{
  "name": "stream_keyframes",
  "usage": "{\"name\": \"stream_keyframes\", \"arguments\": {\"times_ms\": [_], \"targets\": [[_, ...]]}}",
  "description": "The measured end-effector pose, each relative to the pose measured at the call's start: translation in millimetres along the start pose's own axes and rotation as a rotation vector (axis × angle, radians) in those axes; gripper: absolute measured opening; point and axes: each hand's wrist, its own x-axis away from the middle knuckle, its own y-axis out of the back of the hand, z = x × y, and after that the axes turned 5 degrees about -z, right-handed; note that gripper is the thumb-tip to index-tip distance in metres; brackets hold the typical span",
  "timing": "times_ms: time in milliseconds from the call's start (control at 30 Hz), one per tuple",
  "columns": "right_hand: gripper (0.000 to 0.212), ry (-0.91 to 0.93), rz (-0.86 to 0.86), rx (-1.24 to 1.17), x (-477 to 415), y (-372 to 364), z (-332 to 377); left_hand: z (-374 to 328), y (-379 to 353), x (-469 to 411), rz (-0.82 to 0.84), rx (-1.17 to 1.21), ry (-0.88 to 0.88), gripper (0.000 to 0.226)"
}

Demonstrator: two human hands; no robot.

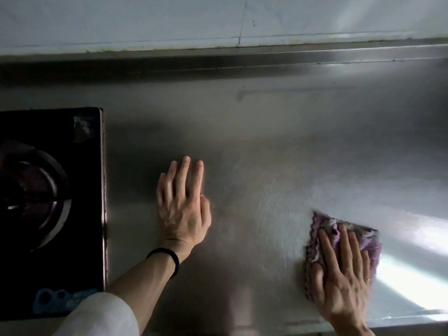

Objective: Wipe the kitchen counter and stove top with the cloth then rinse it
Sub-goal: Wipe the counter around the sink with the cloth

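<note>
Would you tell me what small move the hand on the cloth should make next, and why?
Probably slide the right hand, pressing the purple cloth flat near the front edge of the counter, away toward the back wall: a faint streak shows there, and the cloth sits far from it. The left hand rests flat beside the stove, out of that path.

The single head-worn wide-angle view looks steeply down and forward onto the counter [266, 141] at close range. The left hand [181, 207] and right hand [344, 277] extend from the bottom edge, fingers pointing away from the camera. Beyond the fingertips the tiled wall [145, 20] fills the top edge; left of the left fingers the stove top [84, 180] is cut by the frame.
</note>
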Motion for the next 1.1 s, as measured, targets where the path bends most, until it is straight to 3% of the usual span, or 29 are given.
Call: {"name": "stream_keyframes", "arguments": {"times_ms": [333,500,633,967,1100], "targets": [[0.068,0.011,0.033,-0.051,5.6,-7.4,-4.8,-12.1,9.5,-3.0,-0.042,0.074,0.053,0.075],[0.073,0.007,0.073,-0.085,5.9,-10.0,-12.7,-104.5,3.0,-21.1,-0.038,0.185,-0.010,0.077],[0.074,0.063,0.116,-0.091,2.4,-15.0,-20.8,-155.8,-16.1,-32.9,0.056,0.099,0.053,0.070],[0.066,0.255,0.162,-0.134,-211.7,-25.4,12.7,-155.9,-30.7,-28.6,0.021,-0.016,0.042,0.076],[0.064,0.244,0.193,-0.133,-242.8,-24.3,22.3,-155.2,-31.1,-29.6,0.024,-0.034,0.041,0.076]]}}
